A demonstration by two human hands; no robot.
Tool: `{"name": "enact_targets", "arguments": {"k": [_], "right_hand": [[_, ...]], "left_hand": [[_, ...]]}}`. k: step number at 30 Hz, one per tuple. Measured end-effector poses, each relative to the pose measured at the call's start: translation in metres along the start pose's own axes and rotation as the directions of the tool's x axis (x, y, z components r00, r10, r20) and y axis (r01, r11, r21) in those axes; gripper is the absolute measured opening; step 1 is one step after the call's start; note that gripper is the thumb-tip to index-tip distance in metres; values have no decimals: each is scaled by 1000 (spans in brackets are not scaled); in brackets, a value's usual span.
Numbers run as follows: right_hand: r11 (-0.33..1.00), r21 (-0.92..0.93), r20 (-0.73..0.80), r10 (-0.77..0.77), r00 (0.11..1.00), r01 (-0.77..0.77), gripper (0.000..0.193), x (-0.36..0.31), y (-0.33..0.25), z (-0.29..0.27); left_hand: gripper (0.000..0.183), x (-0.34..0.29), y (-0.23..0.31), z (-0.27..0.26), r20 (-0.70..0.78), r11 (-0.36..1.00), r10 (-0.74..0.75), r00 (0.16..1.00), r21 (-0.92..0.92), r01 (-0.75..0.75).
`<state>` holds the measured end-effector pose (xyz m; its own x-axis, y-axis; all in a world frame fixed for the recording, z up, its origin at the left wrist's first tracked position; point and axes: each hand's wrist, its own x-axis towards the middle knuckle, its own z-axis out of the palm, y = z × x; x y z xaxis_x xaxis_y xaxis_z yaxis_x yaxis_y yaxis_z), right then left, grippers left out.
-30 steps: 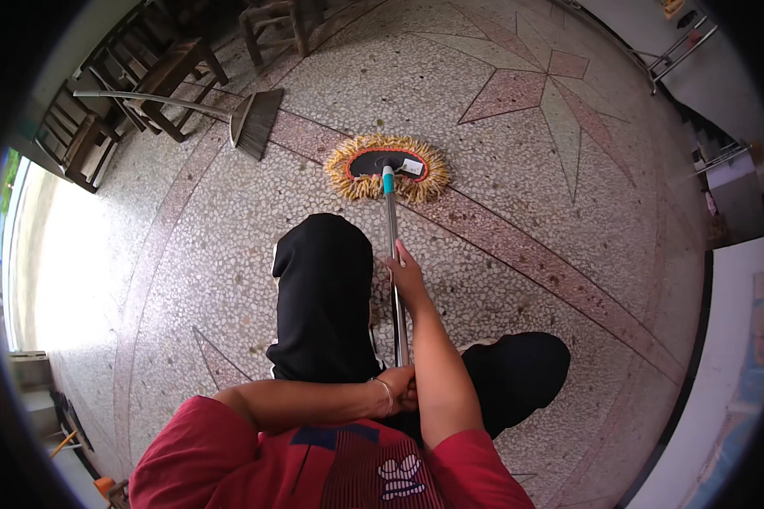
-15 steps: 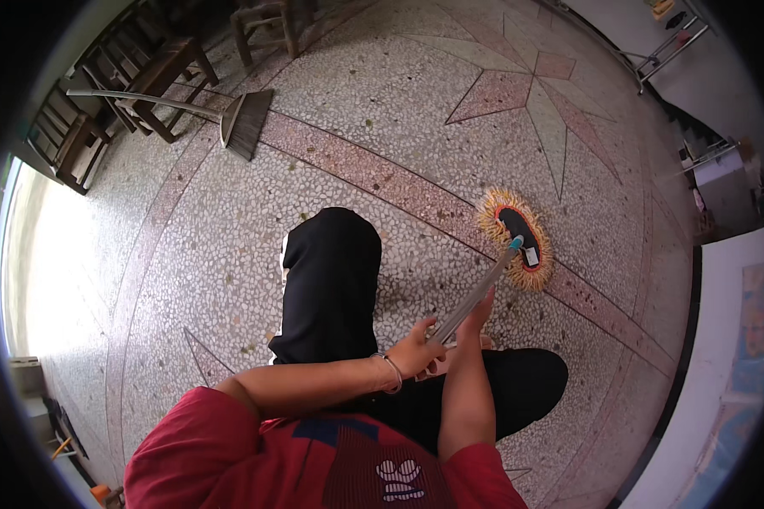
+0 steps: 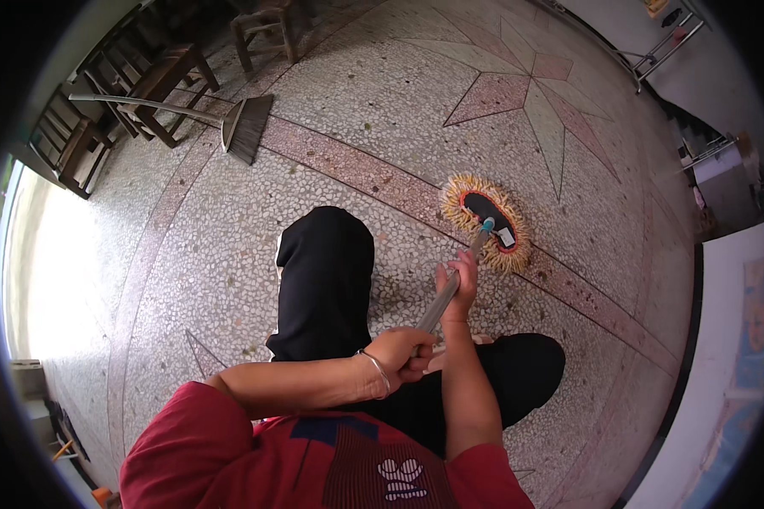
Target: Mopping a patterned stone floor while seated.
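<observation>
A mop [image 3: 482, 206] with a yellow-and-white fringed head, an orange-red rim and a black centre is in front of me, a little right of centre. Its grey pole joins the head at a teal fitting and slants down toward my lap. Around the lower part of the pole, my left hand [image 3: 401, 355] is closed in a fist, a bangle at its wrist. Farther up, close to the fringed head, my right hand [image 3: 457, 293] has its fingers and thumb round the pole. Below my left hand, the pole is hidden from view.
A broom [image 3: 248, 127] lies on the speckled floor at the upper left, its handle reaching toward wooden chairs [image 3: 165, 78]. A wooden stool [image 3: 263, 32] stands at the top. My black-trousered knee [image 3: 327, 263] rises beside the mop. A white panel [image 3: 726, 314] borders the right side.
The mop head has shifted left and slightly upward in view. My right hand has come up from beside the pole to grip it near the head. My left hand's fingers have closed more tightly.
</observation>
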<state>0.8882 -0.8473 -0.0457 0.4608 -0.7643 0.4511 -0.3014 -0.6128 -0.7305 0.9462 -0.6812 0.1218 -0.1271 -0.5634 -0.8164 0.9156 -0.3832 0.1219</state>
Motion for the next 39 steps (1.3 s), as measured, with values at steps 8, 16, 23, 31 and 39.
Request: {"name": "enact_targets", "arguments": {"k": [8,16,23,31,39], "right_hand": [[953,216,237,-262,935,212,16,20,-58,63],[950,185,226,-291,930,252,14,30,-54,68],[960,166,168,-252,953,225,12,24,-19,14],[996,-94,4,-7,1000,7,13,-8,40,-54],[987,-102,-253,94,963,-123,18,0,36,-20]], "left_hand": [[50,-17,-32,-26,-66,683,700,712,355,-638],[19,2,25,-43,866,-539,499,-28,286,-792],[25,40,0,-2,944,-544,318,-86,107,-832],[25,90,-19,12,982,-334,179,-64,-1,-942],[34,73,23,6,946,-213,324,-4,69,-975]]}}
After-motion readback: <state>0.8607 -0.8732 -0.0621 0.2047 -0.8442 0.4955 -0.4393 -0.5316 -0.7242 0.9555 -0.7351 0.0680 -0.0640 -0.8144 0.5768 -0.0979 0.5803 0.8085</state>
